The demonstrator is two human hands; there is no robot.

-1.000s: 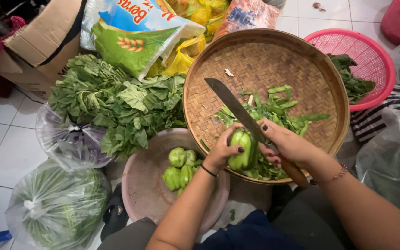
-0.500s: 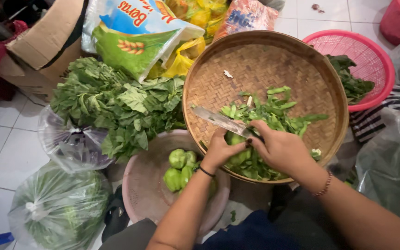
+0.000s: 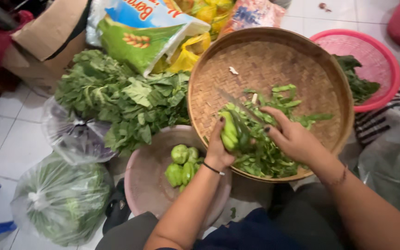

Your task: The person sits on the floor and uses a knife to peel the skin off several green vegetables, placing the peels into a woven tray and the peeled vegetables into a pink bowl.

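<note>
Looking down: left hand clenched around a green gourd over the woven tray. Right hand grasps a knife, blade on the gourd, above cut strips.

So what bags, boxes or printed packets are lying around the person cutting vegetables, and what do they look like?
Printed sack: top middle, behind the leafy greens; green, blue and white, with a grain picture.
Yellow plastic bag: beside the sack, crumpled.
Pink patterned packet: top edge, above the woven tray.
Cardboard box: top left, brown, flap open.
Clear bag of greens: bottom left, knotted.
No signs or screens.
</note>
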